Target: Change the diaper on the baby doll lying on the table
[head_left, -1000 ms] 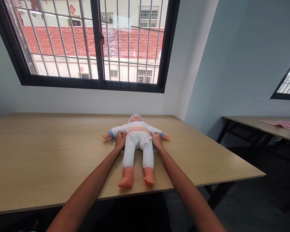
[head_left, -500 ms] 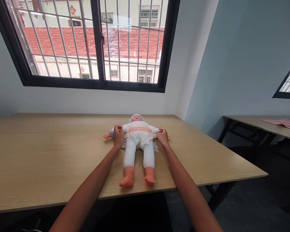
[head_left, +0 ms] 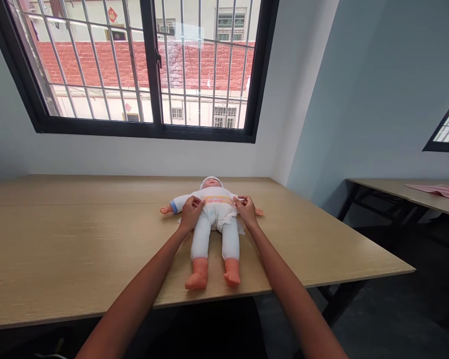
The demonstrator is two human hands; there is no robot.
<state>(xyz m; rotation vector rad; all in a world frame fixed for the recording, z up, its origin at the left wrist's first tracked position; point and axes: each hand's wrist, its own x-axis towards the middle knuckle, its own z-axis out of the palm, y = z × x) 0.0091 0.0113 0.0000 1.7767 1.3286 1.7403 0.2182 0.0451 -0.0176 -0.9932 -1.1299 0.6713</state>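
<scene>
1. Spanning the foreground, one table bears one doll, face-up, long axis pointing away, feet nearest.
2. One diaper sits around its hips, between the two hands, neither clearly nearer.
3. Left hand, right hand: fingertips pinched together, each on a side edge of the diaper.

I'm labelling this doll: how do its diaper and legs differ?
The diaper has a coloured band across its front; the legs look plain. The diaper looks creased; the legs look smoother. The diaper is a single piece; the legs are two, lying apart. Both are mostly white.
</scene>
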